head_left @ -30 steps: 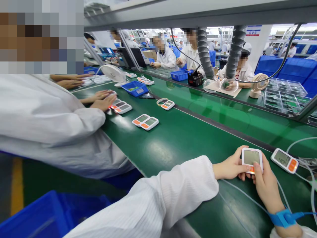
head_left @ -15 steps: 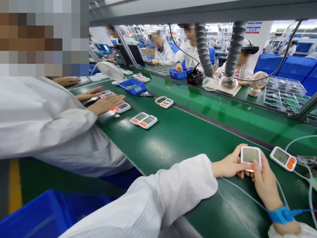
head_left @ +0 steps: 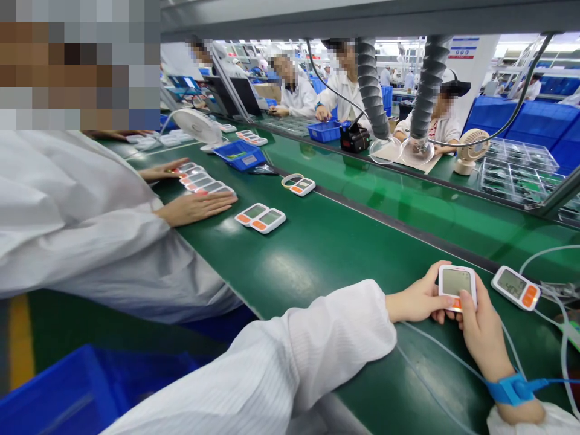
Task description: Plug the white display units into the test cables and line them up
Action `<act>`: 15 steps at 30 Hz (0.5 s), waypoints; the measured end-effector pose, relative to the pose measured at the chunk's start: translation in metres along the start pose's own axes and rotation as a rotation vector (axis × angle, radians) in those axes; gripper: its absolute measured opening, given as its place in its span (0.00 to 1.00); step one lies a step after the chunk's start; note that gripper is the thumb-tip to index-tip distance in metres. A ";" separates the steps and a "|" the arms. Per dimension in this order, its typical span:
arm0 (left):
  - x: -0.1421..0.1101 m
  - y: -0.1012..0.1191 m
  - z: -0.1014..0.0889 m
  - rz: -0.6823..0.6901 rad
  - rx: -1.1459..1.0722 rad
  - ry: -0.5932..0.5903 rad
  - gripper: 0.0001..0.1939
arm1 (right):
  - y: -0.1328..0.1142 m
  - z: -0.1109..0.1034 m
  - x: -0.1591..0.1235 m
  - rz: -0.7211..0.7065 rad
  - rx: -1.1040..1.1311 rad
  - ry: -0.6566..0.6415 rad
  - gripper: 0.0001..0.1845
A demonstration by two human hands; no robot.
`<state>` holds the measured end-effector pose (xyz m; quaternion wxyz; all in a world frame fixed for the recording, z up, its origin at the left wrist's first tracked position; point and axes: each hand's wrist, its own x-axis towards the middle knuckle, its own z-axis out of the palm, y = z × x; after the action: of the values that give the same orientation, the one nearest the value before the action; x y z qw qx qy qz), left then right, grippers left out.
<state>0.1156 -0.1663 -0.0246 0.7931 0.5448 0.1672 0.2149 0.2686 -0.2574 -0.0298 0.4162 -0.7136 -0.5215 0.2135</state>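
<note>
Left hand point(head_left: 417, 300) and right hand point(head_left: 486, 326) hold a white device point(head_left: 457, 281).

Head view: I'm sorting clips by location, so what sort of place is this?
Likely an electronics assembly workshop: several similar screened devices lie along a green bench, people in white coats work around it, and a blue corded wrist strap is worn.

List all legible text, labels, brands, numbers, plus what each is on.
"40" on the screen of the device lying at right; any further characters unclear.
Held device: screen marks too small to read.
Blue tray: label too blurred.
Wall sign: too small to read.
Other devices: nothing legible.
No brand name readable.
</note>
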 end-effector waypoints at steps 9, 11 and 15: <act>0.002 -0.005 -0.003 0.008 0.028 0.005 0.53 | -0.001 0.000 -0.001 0.011 0.000 -0.006 0.41; 0.002 -0.005 -0.003 0.013 0.024 0.000 0.53 | -0.002 0.000 -0.001 0.014 0.001 -0.010 0.41; 0.002 -0.005 -0.003 0.012 0.030 -0.007 0.53 | -0.002 -0.001 -0.001 0.015 -0.007 -0.009 0.41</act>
<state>0.1164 -0.1646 -0.0298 0.7842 0.5582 0.1645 0.2152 0.2678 -0.2586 -0.0279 0.4098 -0.7179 -0.5188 0.2180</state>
